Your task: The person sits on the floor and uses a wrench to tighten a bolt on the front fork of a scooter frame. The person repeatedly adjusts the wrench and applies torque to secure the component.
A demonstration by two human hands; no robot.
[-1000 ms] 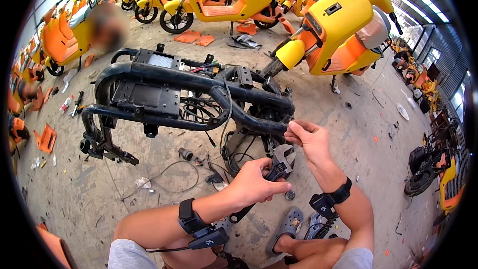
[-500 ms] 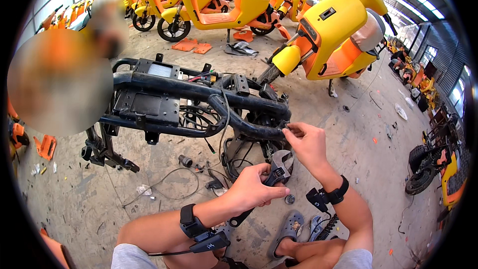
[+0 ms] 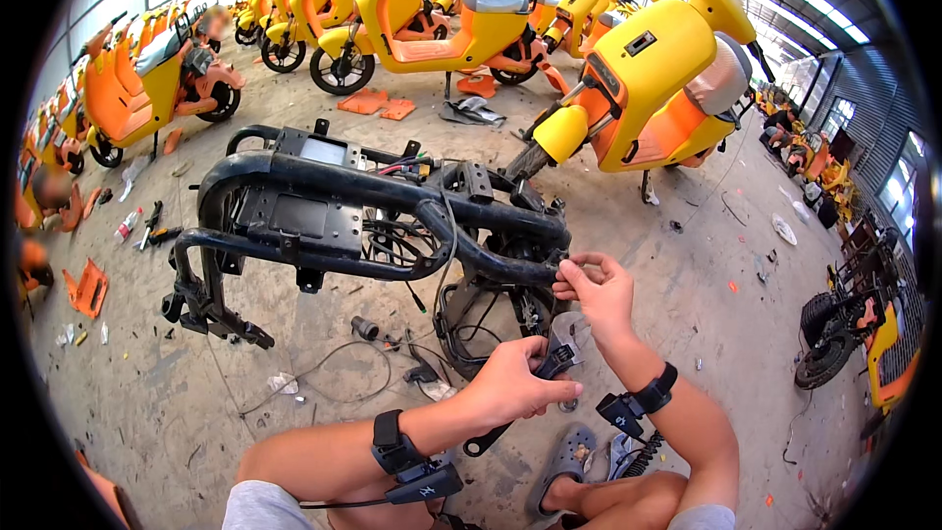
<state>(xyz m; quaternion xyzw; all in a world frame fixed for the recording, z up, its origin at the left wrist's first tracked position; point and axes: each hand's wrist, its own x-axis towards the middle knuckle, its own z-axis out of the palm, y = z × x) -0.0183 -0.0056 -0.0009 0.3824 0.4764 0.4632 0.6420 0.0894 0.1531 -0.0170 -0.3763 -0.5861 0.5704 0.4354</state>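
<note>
A stripped black scooter frame (image 3: 496, 262) lies in front of me, with loose cables (image 3: 386, 233) inside its tubes. My left hand (image 3: 512, 385) is closed around an adjustable wrench (image 3: 563, 342). The wrench's jaw points up toward the frame's right end, and its handle end shows below the hand. At that same end, the fingers of my right hand (image 3: 606, 300) are pinched together against the tube's tip. Whatever sits between those fingertips is hidden. Wrench jaw and frame end look apart.
Yellow scooters (image 3: 446, 25) stand in rows behind, one (image 3: 643, 69) close beyond the frame. Orange panels (image 3: 88, 288), a dark cylindrical part (image 3: 364, 328) and a thin cable (image 3: 324, 345) lie on the concrete floor. A partly dismantled scooter (image 3: 888, 358) is at far right.
The view has shifted slightly. The wrench has tilted a little in my left hand, while my right fingers stay at the frame's end. A large blurred shape at left has gone.
</note>
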